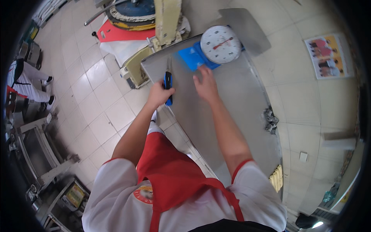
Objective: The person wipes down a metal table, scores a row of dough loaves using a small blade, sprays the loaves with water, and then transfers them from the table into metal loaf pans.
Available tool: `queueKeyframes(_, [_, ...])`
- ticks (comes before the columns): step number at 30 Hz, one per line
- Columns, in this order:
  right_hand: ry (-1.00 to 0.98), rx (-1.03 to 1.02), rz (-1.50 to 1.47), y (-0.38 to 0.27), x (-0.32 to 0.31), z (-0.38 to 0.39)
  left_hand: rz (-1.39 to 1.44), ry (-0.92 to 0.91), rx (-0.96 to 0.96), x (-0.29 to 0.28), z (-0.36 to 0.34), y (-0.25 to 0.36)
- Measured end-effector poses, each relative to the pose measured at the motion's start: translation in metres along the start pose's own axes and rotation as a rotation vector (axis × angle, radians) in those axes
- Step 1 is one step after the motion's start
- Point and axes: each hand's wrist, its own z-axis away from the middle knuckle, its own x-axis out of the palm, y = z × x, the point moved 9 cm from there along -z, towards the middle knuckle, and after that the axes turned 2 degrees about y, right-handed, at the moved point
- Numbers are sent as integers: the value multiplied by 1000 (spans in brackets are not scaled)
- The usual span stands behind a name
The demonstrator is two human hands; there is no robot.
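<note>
My left hand point(157, 95) is closed around a utility knife point(168, 81) with a blue and black handle, at the left edge of a metal table point(235, 116). Its blade is out and points away from me. Over the table my right hand point(206, 83) is open, thumb apart from the fingers. The fingertips are close to a flat blue piece point(188, 57), partly blurred; whether they touch it I cannot tell. That piece lies by the base of a dial scale point(221, 44) with a round white face and red needle.
Beyond the table's far left corner stands a cream and red machine point(166, 23). Crumpled clear plastic point(270, 120) and a yellow folded cloth-like item point(276, 178) lie along the right edge. A person point(33, 81) stands far left, near metal equipment point(38, 150). A poster point(328, 56) hangs on the tiled wall.
</note>
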Motion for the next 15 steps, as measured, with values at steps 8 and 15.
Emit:
queueKeyframes(8, [-406,567,392,50,94,-107,509,-107,-206,-22,63,-84])
queueKeyframes(15, [-549,250,201,34,81,-118,639,-118,-256,10,56,-83])
